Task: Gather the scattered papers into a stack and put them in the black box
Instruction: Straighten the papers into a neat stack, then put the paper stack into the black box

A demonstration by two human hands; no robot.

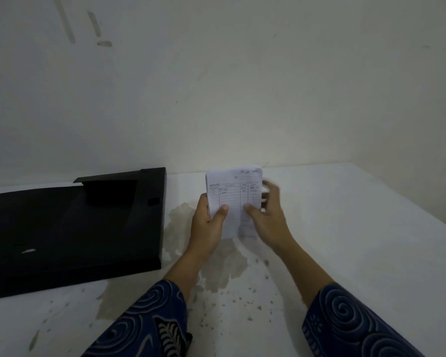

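Note:
A stack of white ruled papers [233,194] with handwriting on the top sheet stands upright above the table, held between both hands. My left hand [208,228] grips its left edge, thumb on the front. My right hand [267,217] holds the right edge, thumb on the front and fingers blurred behind the stack. The black box [70,228] lies open on the table to the left of the papers, with its flap raised at the far side. Its inside is dark and I see no papers in it.
The white table [358,240] has worn, stained patches and specks under and in front of my hands. A pale wall rises right behind the table. Dark blue patterned sleeves cover both forearms.

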